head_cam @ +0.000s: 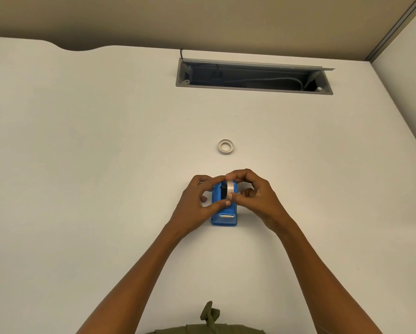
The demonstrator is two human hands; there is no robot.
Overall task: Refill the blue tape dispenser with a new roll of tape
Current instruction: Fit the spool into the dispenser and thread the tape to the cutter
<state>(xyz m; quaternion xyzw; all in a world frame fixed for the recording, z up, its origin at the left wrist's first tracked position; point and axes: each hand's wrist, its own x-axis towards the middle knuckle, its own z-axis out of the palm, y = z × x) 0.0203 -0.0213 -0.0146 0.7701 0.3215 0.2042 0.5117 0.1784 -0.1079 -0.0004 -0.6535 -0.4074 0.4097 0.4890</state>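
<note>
Two rolls on record: one clear roll of tape (230, 189), standing on edge in the cradle of the small blue plastic tape dispenser (224, 214) at mid-desk, and one pale ring-shaped roll (226, 146) lying flat on the white desk (81, 141), well apart beyond it. Which of the two is the new roll, you cannot tell from here. Risk, as judged: your roll may sit askew on the black hub (223, 191) if you press one side harder, and the light dispenser may slide or tip, since neither hand plainly pins its base. The loose tape end could also stick back on the roll before reaching the metal cutter (227, 216). Your left hand (197, 201) comes in from the left, fingers curled, thumb tip touching the roll's near edge. Your right hand (255, 196) arches over, fingers curled on the roll's top, thumb pinching its front. Beyond: open grey cable tray (252, 90).
</note>
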